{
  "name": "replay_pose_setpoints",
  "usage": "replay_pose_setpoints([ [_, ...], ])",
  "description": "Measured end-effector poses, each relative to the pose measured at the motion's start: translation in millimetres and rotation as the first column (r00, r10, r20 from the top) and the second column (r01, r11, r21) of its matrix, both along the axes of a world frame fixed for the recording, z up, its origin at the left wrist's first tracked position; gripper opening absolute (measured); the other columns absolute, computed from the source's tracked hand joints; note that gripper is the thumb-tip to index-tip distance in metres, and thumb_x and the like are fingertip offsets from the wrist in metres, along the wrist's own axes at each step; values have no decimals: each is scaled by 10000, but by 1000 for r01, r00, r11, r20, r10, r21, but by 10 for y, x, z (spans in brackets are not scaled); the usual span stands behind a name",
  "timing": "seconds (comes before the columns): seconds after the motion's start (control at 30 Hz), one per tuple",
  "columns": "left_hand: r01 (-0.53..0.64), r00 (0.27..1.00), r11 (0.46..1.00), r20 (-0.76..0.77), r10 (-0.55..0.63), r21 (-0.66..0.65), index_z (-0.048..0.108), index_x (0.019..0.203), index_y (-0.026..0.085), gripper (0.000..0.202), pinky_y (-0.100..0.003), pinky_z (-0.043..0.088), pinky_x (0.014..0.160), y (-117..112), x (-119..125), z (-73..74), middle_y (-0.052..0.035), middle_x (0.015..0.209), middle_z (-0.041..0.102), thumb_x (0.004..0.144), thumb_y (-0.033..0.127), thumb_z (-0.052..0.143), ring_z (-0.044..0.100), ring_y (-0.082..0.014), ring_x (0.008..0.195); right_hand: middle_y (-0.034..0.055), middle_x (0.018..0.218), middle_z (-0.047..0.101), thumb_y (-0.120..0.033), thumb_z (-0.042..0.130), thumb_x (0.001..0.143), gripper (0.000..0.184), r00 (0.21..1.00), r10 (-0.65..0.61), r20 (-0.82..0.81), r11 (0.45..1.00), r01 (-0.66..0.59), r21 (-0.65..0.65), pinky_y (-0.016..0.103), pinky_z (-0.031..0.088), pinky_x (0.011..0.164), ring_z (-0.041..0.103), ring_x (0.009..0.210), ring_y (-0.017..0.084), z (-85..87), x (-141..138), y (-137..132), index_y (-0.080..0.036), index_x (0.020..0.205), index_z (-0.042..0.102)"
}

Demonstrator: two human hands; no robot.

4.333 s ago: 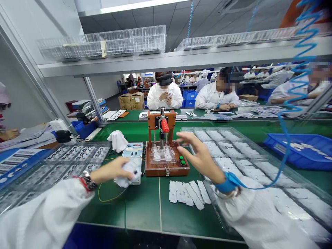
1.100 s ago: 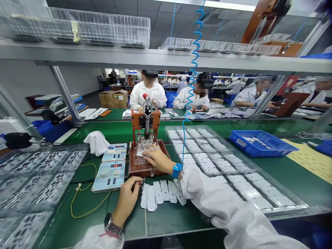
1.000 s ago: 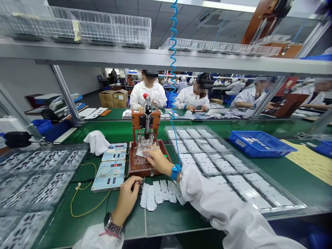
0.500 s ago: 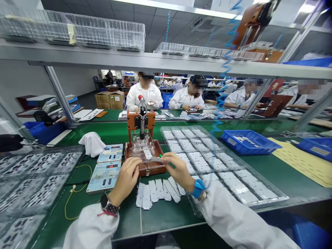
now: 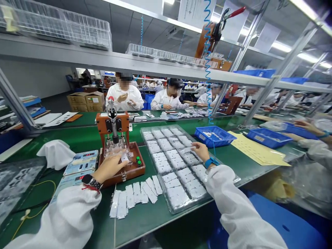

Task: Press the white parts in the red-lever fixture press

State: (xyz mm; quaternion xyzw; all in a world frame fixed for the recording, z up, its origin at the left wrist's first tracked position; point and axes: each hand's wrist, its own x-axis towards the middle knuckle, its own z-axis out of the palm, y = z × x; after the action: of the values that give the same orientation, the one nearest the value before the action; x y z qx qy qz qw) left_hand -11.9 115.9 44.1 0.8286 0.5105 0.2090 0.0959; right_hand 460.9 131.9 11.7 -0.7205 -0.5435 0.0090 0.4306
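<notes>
Our left hand [image 5: 110, 166] lies loosely open on the press fixture [image 5: 132, 171], fingertips resting on the small white part [image 5: 125, 157] in its nest, pressing rather than gripping. Our right hand [image 5: 201, 151], further right, curls its fingers into a pocket of the clear tray [image 5: 232, 175]; we cannot tell whether they pinch anything. An uneven push, we judge, could skew the part in its nest.

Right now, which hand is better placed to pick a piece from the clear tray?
Right: the right hand is over the tray's pieces; the left hand rests on the press.
</notes>
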Motion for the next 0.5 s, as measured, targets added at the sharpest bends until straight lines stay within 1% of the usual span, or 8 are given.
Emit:
replay_pose_setpoints([
  [0.1, -20, 999, 999, 29, 21, -27, 672, 990, 196, 433, -393, 440, 917, -15, -9, 19, -129, 1080, 677, 809, 540, 483, 591, -334, 1073, 48, 649, 679, -162, 684, 641, 168, 998, 67, 13, 992, -65, -109, 288, 509, 619, 629, 614, 169, -74, 5, 129, -112, 801, 692],
  [0.17, -22, 999, 998, 29, 23, -53, 678, 925, 201, 429, -403, 436, 917, -32, -5, 47, -128, 1031, 690, 811, 556, 463, 600, -338, 1050, 40, 692, 679, -159, 695, 696, 129, 995, 94, 28, 982, -88, -169, 295, 519, 674, 640, 669, 160, -103, -10, 188, -114, 816, 683],
  [0.23, -13, 999, 999, 29, 15, -52, 673, 947, 204, 439, -413, 414, 944, -44, 3, 69, -123, 1045, 683, 818, 557, 446, 580, -336, 1084, 37, 802, 675, -211, 661, 795, 115, 994, 101, 49, 975, -89, -206, 324, 519, 748, 639, 757, 150, -120, -37, 219, -118, 862, 658],
  [0.3, -4, 999, 999, 39, 6, -35, 657, 1029, 202, 462, -412, 395, 966, -48, 8, 75, -118, 1088, 669, 817, 552, 443, 553, -330, 1124, 39, 917, 658, -279, 590, 878, 158, 993, 97, 69, 973, -80, -217, 357, 509, 810, 626, 846, 148, -123, -76, 223, -130, 908, 632],
  [0.37, -5, 998, 1000, 60, 7, -25, 628, 1115, 198, 499, -405, 405, 951, -47, 8, 61, -117, 1121, 655, 816, 552, 444, 548, -327, 1130, 45, 972, 650, -293, 561, 898, 173, 992, 92, 83, 976, -74, -203, 384, 490, 859, 615, 909, 159, -105, -123, 206, -136, 922, 627],
  [0.43, -35, 996, 999, 84, 35, -4, 613, 1152, 195, 510, -410, 414, 934, -46, 5, 30, -120, 1148, 641, 809, 541, 463, 538, -337, 1137, 69, 962, 667, -210, 555, 879, 126, 992, 91, 88, 983, -76, -165, 396, 465, 903, 617, 942, 185, -62, -180, 173, -126, 901, 647],
  [0.5, -102, 990, 994, 107, 96, 50, 622, 1140, 193, 482, -449, 385, 958, -49, 2, -14, -128, 1146, 638, 790, 507, 511, 508, -359, 1161, 103, 939, 685, -102, 505, 832, 171, 991, 99, 84, 990, -89, -112, 395, 454, 914, 625, 943, 218, 0, -261, 129, -110, 881, 669],
])
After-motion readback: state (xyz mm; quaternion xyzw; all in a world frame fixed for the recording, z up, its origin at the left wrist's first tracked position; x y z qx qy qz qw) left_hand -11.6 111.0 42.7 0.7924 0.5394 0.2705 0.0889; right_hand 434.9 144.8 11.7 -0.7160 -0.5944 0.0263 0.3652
